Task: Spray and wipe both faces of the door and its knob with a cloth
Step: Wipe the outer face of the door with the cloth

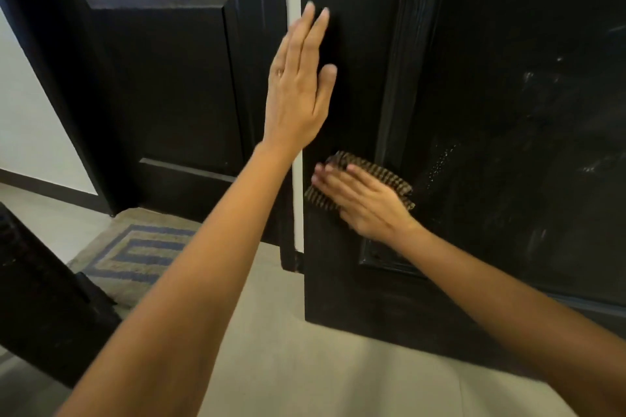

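A black panelled door fills the right half of the head view, standing open with its edge toward me. My left hand rests flat against the door's stile near its edge, fingers straight and pointing up. Lower down, my right hand presses a brown checked cloth flat against the same stile, beside the recessed panel. Fine spray droplets and wipe streaks show on that panel. No knob and no spray bottle appear in view.
A second black panelled door or wall stands behind on the left. A striped blue and tan mat lies on the pale tiled floor. A dark piece of furniture juts in at lower left.
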